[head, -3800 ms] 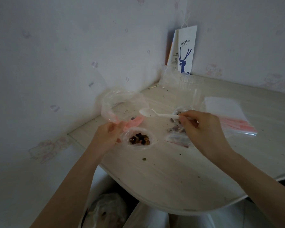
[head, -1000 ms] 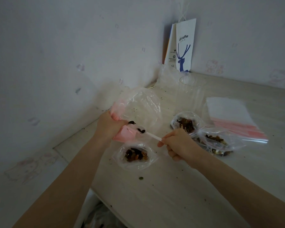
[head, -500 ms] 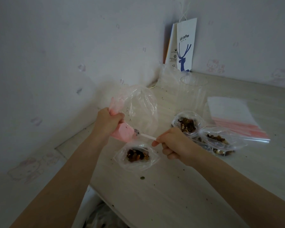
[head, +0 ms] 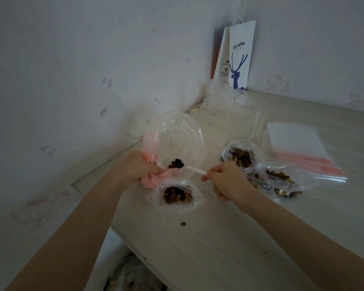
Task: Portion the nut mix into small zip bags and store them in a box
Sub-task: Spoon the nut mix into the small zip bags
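Observation:
My left hand (head: pixel 138 166) grips the bunched pink-edged mouth of a large clear plastic bag (head: pixel 177 137), held up above the table. My right hand (head: pixel 225 181) pinches the handle of a white plastic spoon (head: pixel 194 169); its bowl carries dark nut mix (head: pixel 176 164) at the bag's mouth. Right below lies an open small zip bag (head: pixel 177 198) with nut mix inside. Two more small bags with nut mix, one (head: pixel 241 154) and another (head: pixel 282 177), lie to the right.
A stack of empty zip bags (head: pixel 298 148) with pink strips lies at the right. A clear cup (head: pixel 250 114) and a white paper coffee bag (head: pixel 239 55) stand in the wall corner. Crumbs dot the pale table (head: pixel 219 244); its front edge curves near me.
The spoon went into the large bag and now comes out loaded with nut mix. My left hand keeps holding the bag up; earlier the right hand was over by the right-hand bags.

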